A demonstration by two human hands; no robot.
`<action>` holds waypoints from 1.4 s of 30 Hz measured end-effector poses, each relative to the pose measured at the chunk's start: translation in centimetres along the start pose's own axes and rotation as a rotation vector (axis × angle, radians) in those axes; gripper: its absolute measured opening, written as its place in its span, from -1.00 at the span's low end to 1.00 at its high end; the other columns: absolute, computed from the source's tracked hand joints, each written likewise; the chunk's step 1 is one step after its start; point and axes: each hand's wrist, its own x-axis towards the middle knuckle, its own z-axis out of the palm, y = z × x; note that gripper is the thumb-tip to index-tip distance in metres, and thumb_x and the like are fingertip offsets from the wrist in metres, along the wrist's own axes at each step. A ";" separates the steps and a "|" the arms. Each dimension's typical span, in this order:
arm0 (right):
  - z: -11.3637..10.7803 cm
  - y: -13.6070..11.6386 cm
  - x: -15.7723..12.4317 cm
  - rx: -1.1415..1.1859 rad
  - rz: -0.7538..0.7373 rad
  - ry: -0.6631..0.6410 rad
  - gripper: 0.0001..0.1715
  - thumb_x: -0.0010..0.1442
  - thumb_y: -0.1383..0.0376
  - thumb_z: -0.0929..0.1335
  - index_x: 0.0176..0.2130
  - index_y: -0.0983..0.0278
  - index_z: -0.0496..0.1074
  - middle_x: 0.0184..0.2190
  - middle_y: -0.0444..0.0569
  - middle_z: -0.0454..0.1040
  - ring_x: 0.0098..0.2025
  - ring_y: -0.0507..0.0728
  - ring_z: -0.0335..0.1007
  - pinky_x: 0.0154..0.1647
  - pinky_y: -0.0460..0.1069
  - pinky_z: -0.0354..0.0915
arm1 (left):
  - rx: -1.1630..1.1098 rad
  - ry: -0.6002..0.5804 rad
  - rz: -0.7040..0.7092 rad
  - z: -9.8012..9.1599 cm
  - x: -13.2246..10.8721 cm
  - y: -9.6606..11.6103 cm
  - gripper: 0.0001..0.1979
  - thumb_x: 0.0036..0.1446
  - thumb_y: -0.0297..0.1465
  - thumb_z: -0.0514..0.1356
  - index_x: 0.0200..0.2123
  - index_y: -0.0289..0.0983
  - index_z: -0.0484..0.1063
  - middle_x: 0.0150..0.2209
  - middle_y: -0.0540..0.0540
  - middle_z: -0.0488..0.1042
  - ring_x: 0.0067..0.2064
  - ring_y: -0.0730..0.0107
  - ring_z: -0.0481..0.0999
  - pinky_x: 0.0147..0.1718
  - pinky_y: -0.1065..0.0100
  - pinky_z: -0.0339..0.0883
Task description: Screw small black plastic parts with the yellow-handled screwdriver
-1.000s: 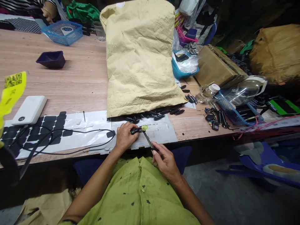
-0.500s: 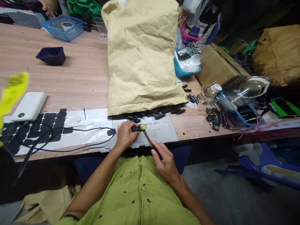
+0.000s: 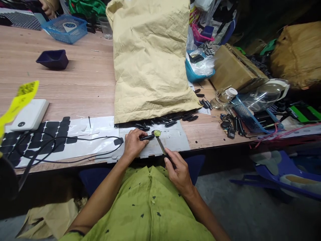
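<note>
My right hand (image 3: 179, 172) is closed around the black grip of a small hammer (image 3: 160, 144), which has a metal shaft and a yellow-green head. The fingers of my left hand (image 3: 135, 144) pinch a slim black piece (image 3: 147, 137), laid over a pale board (image 3: 173, 139) at the table's front edge. The hammer head is just right of this piece's tip; whether they touch I cannot tell. Just beyond, several similar black pieces (image 3: 171, 124) lie in a pile, partly hidden under the lower edge of a big tan sack (image 3: 152, 63).
On the left are a white power bank (image 3: 30, 114), a black cable (image 3: 82, 138), a dark purple tray (image 3: 52, 60) and a blue basket (image 3: 65, 31). To the right stand a clear bottle (image 3: 224, 97) and a cardboard box (image 3: 235, 67). Another person's hand (image 3: 48, 8) shows at top left.
The hammer head has moved slightly right and up, away from my left fingers, so more of the black piece shows. My left hand has stayed in nearly the same place.
</note>
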 end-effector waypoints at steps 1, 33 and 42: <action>0.0 0.0 0.0 -0.001 -0.002 -0.008 -0.55 0.38 0.37 0.28 0.20 0.22 0.48 -0.14 0.04 0.61 -0.11 0.09 0.57 -0.06 -0.05 0.51 | -0.001 0.000 0.004 0.0 0.0 0.0 -0.80 -0.08 -0.51 0.36 -0.34 -0.13 0.62 -0.28 0.00 0.61 -0.11 0.14 0.54 -0.02 0.11 0.35; -0.2 2.4 -0.4 -0.310 0.302 0.083 -0.60 0.30 0.27 0.30 0.05 0.16 0.59 -0.26 -0.01 0.47 -0.23 0.13 0.47 -0.25 -0.04 0.43 | 0.030 -0.376 0.533 -1.9 -2.4 -2.1 -0.89 0.13 -0.24 0.36 -0.26 -0.05 0.67 0.17 -0.09 0.47 0.21 -0.02 0.33 0.22 -0.02 0.15; -0.4 2.1 -0.3 -0.313 0.323 0.065 -0.60 0.30 0.27 0.31 0.06 0.15 0.58 -0.24 -0.01 0.46 -0.20 0.14 0.47 -0.22 -0.04 0.43 | 0.318 -0.364 0.657 -1.0 -5.4 -1.8 -0.87 0.15 -0.43 0.31 -0.25 -0.10 0.65 0.36 -0.11 0.31 0.35 -0.17 0.19 0.26 -0.17 0.11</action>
